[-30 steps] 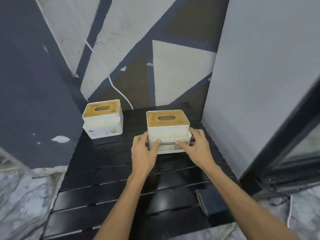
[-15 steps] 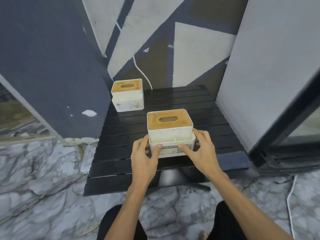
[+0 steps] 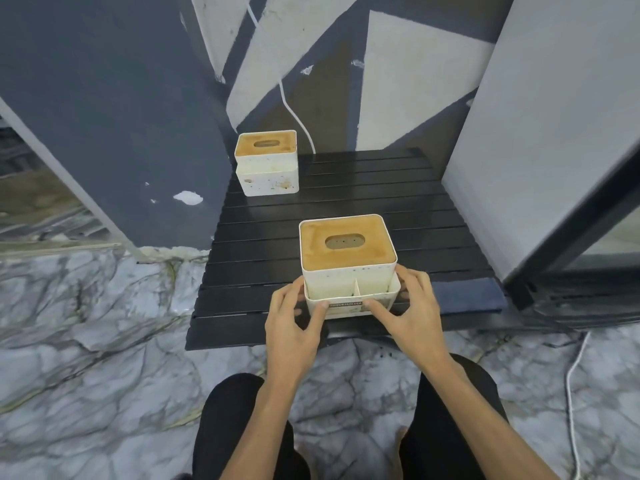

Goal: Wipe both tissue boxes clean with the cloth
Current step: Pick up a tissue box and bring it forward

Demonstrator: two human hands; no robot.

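Gripping the near tissue box (image 3: 348, 258) between them, both hands, left (image 3: 294, 327) and right (image 3: 412, 313), clasp its lower sides.

A white tissue box (image 3: 348, 263) with a brown top sits near the front edge of the black slatted table (image 3: 381, 202), gripped from either side by the left hand (image 3: 294, 327) and the right hand (image 3: 412, 315), thumbs on its front face. A second tissue box (image 3: 266, 162) stands at the table's far left corner. A dark blue cloth (image 3: 465, 295) lies at the front right corner, just beside the right hand.
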